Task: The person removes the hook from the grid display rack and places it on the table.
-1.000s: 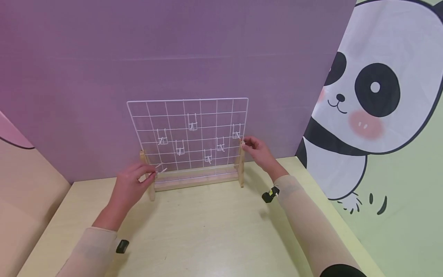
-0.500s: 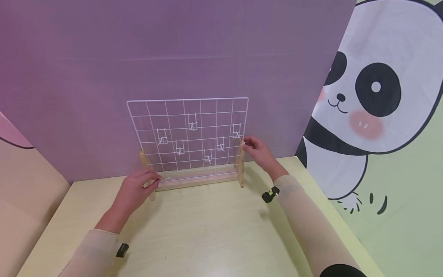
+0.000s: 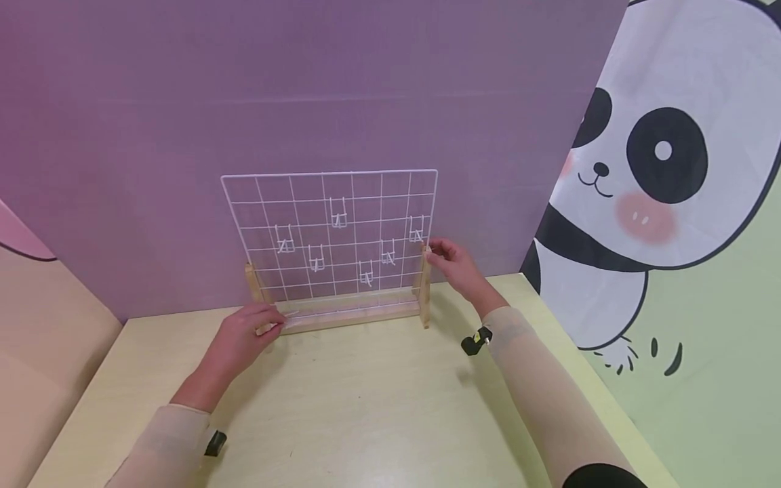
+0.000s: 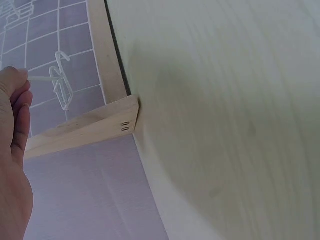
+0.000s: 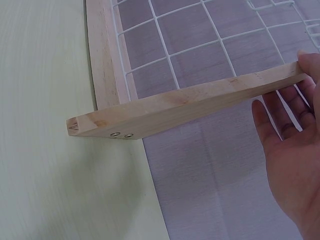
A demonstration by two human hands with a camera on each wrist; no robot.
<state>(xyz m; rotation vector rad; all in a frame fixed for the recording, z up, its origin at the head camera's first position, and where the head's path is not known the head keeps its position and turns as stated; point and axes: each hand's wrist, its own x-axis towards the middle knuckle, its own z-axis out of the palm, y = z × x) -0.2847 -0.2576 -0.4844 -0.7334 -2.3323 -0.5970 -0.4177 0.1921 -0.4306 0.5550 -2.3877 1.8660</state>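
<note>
A white wire grid (image 3: 329,174) stands upright in a wooden stand (image 3: 354,315) at the back of a pale yellow table (image 3: 366,407). Several white hooks (image 3: 339,218) hang on the grid. My left hand (image 3: 277,324) pinches a loose white wire hook (image 3: 291,314) low down, by the stand's left foot (image 4: 85,127). The left wrist view shows the same hook (image 4: 60,82) sticking out from the fingertips (image 4: 15,82) of that hand. My right hand (image 3: 434,252) grips the top of the right wooden upright (image 3: 424,291), thumb on its end and fingers (image 5: 280,120) behind it.
A purple backdrop (image 3: 305,88) rises right behind the stand. A panda-print wall (image 3: 659,169) closes the right side. The table's right edge (image 3: 586,379) runs close to my right forearm. A beige surface (image 3: 36,339) lies off the left edge.
My left hand has sunk with the hook from the grid's lower left corner down to the base rail. The right hand has kept its hold on the upright.
</note>
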